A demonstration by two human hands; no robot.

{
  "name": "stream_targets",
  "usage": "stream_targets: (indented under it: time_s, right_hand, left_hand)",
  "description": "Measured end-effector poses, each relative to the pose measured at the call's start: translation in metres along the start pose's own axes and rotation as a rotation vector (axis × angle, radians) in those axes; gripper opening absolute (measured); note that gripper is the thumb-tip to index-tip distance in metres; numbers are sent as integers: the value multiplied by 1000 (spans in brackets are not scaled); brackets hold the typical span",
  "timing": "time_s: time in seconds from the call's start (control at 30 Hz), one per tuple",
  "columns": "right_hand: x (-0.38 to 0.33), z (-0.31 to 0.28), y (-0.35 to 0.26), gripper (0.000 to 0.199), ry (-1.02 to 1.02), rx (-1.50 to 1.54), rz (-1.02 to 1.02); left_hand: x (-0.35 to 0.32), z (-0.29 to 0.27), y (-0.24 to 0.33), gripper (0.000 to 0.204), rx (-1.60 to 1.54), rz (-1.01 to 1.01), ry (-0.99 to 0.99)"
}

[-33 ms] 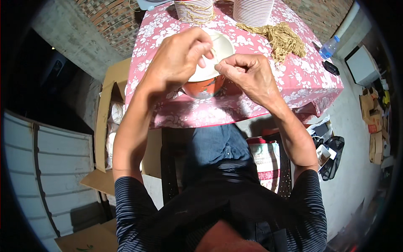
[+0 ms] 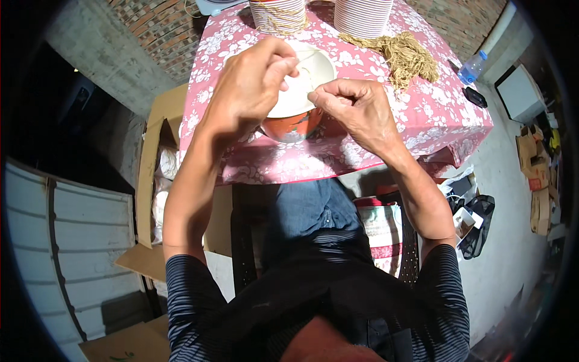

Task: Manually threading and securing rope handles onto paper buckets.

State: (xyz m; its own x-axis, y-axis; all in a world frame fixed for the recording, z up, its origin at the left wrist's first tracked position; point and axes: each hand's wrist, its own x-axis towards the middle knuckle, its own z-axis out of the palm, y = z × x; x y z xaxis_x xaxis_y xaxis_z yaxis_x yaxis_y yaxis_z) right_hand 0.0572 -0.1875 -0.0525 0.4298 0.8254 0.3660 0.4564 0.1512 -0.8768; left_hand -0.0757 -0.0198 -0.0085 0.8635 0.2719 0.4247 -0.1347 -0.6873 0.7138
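A paper bucket (image 2: 292, 128) with a pale inside and an orange-red patterned outside stands near the table's front edge. Above its left side my left hand (image 2: 244, 81) is closed, fingers curled and thumb bent toward them, at a thin pale cord (image 2: 310, 77). Over the right side of the rim, my right hand (image 2: 360, 110) pinches the lower part of that cord between thumb and forefinger. The strand is fine and hard to follow against the bright bucket. My left fingers partly cover the bucket's opening.
A pink flowered cloth (image 2: 344, 160) covers the table. Two bucket stacks, one cord-draped (image 2: 277, 18) and one plain (image 2: 363, 17), stand at the back. A tan cord bundle (image 2: 404, 57), a bottle (image 2: 472, 67) and a black object (image 2: 475, 97) lie right. An open carton (image 2: 148, 181) stands left.
My left hand has shifted slightly to the left and up. My right hand stays almost in place at the bucket's rim.
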Motion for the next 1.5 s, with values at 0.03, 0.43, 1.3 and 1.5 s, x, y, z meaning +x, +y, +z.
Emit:
stream_targets:
  time_s: [0.03,0.43,1.3,1.5]
  right_hand:
    - [-2,4,3,20,52,34,4]
    - [-8,15,2,19,90,27,-49]
    - [49,-61,-47,11,-298,-280,-665]
    - [51,-73,-28,9,-278,-471,-707]
  left_hand:
    - [-5,0,-2,23,102,-49,117]
    - [-21,23,8,19,2,6,147]
    - [1,17,13,18,-381,-231,-199]
    - [2,13,7,17,-381,-269,-268]
